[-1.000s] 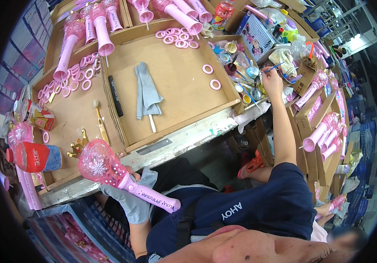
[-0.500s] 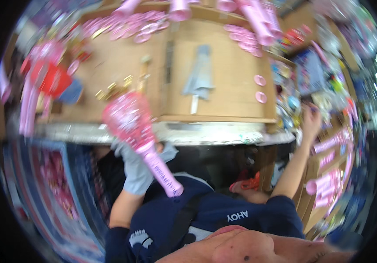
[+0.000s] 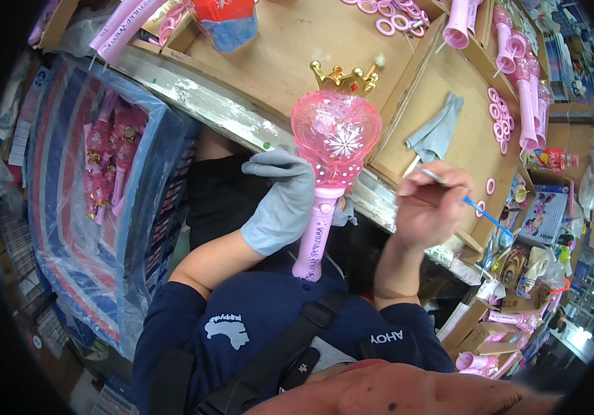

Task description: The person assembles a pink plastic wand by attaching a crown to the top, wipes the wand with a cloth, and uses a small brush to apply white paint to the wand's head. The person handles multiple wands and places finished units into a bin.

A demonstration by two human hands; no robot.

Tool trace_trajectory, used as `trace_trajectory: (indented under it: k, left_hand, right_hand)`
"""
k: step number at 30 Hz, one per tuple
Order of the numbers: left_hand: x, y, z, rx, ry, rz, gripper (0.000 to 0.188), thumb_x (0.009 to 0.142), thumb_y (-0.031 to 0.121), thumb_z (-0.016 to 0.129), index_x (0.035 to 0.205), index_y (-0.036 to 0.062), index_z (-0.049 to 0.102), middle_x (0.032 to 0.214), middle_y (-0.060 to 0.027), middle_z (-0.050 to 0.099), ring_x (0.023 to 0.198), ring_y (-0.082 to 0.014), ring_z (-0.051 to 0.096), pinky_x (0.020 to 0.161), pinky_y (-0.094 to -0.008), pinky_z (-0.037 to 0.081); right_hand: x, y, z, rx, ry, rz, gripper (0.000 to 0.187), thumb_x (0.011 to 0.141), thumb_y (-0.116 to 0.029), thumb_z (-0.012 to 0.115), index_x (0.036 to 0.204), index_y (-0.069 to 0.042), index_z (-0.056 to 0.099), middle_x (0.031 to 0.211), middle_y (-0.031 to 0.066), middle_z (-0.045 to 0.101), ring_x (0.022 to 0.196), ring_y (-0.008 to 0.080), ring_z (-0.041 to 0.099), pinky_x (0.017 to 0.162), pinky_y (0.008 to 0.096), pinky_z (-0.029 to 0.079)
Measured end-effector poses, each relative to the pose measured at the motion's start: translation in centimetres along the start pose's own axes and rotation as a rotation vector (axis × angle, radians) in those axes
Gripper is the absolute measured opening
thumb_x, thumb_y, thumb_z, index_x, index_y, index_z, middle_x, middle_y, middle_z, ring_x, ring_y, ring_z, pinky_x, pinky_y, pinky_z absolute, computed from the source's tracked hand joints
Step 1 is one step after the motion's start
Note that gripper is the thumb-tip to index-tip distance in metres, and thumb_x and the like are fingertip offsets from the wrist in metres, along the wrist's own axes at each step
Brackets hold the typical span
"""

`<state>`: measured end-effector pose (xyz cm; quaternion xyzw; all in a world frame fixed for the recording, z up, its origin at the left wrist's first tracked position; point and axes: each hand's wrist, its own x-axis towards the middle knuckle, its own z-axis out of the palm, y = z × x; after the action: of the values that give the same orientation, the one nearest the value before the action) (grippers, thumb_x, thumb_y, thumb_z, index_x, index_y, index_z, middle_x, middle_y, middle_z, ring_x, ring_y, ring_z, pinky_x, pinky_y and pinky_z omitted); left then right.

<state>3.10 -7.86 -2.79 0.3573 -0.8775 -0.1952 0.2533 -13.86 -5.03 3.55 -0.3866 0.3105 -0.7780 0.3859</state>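
My left hand (image 3: 279, 200), in a grey glove, is closed around a pink toy wand (image 3: 316, 232), held upright near my chest. The wand's clear pink heart head (image 3: 338, 135) bears a white snowflake, and a gold crown (image 3: 344, 80) shows at its top. The handle partly hides the gloved fingers. To the right of the wand, my bare right hand (image 3: 431, 207) pinches a thin stick-like tool (image 3: 487, 216), apart from the wand. Its blue part sticks out to the right and a pale end shows by the fingertips; its exact kind is unclear.
A cardboard-lined bench (image 3: 269, 76) holds pink rings (image 3: 501, 117), a grey cloth (image 3: 437, 131) and a red-and-blue container (image 3: 226, 24). Pink handles (image 3: 526, 97) stand along its far side. At left, a plastic-covered blue box (image 3: 69, 194) contains several pink wands (image 3: 114, 159).
My right hand has come back from the clutter at the right and now holds the thin tool. The wand is more upright, and the view has turned leftward.
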Motion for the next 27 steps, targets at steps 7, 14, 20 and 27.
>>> trace_trajectory:
  k: [7,14,20,27]
  left_hand:
    - [-1.8,-1.4,1.8,-0.622,-0.203,-0.382,0.031,0.095,0.024,0.047,0.113,-0.0012,0.051,0.100,-0.0142,0.056,0.090,-0.0225,0.056,0.080,-0.0319,0.048]
    - [-1.6,-1.3,0.9,-0.738,-0.088,-0.498,0.042,0.092,0.022,0.047,0.110,-0.0151,0.041,0.102,-0.0287,0.047,0.093,-0.0342,0.051,0.086,-0.0399,0.043]
    - [-0.9,-1.1,-0.4,-0.695,-0.094,-0.503,0.053,0.088,0.020,0.048,0.107,-0.0270,0.033,0.103,-0.0411,0.039,0.095,-0.0442,0.046,0.091,-0.0469,0.038]
    - [-0.7,-0.7,-0.3,-0.626,0.036,-0.523,0.030,0.092,0.018,0.051,0.109,-0.0064,0.049,0.099,-0.0167,0.054,0.087,-0.0232,0.055,0.077,-0.0330,0.046]
  right_hand:
    - [-0.6,3.8,3.9,-0.303,-0.093,-0.094,0.023,0.092,-0.005,0.058,0.102,-0.008,0.037,0.082,0.0146,0.057,0.060,0.0142,0.054,0.051,0.0242,0.047]
    - [-0.7,3.6,4.5,-0.452,-0.115,-0.144,0.033,0.082,0.010,0.062,0.093,-0.007,0.036,0.081,0.0131,0.062,0.063,0.0108,0.056,0.056,0.0232,0.046]
    - [0.0,3.3,5.2,-0.535,-0.158,-0.205,0.029,0.079,0.010,0.063,0.076,-0.006,0.040,0.072,0.0120,0.062,0.056,0.0136,0.056,0.050,0.0240,0.043]
    - [0.1,2.9,5.0,-0.774,-0.293,-0.245,0.031,0.084,0.001,0.063,0.087,-0.009,0.034,0.074,0.0104,0.060,0.061,0.0118,0.050,0.060,0.0226,0.040]
